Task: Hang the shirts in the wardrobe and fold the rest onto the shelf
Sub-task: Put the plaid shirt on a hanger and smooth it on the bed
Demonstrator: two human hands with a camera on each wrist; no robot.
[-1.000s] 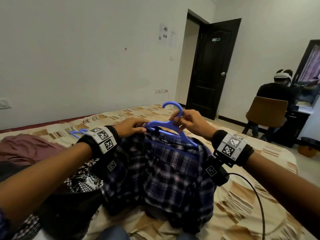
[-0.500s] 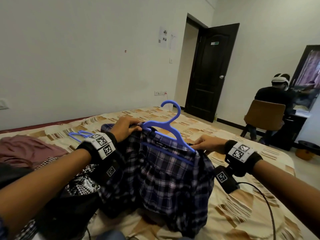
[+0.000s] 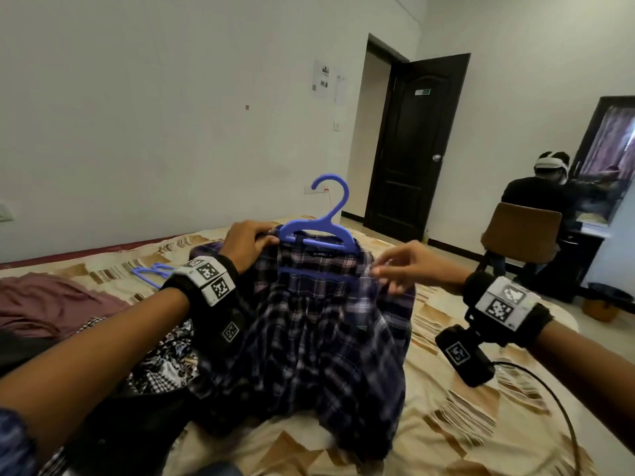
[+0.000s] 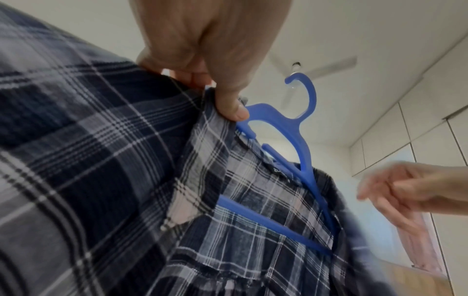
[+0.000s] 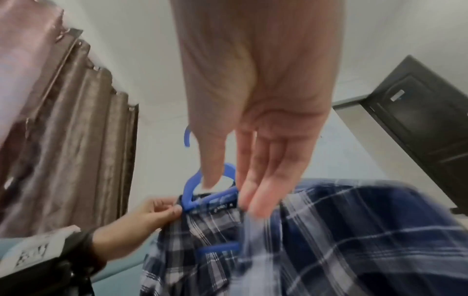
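Half a second ago the right hand (image 3: 402,269) gripped the plaid shirt (image 3: 309,331) at its right shoulder; now it has let go and hangs just beside it, fingers loosely spread. The left hand (image 3: 245,243) still pinches the collar against the blue hanger (image 3: 321,228), the shirt held above the bed (image 3: 446,424).

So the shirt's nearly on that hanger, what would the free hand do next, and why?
Probably the right hand should pinch the shirt at its right shoulder and tug it square over the hanger. Its fingers are open beside that shoulder, while the left hand grips the collar and hanger.
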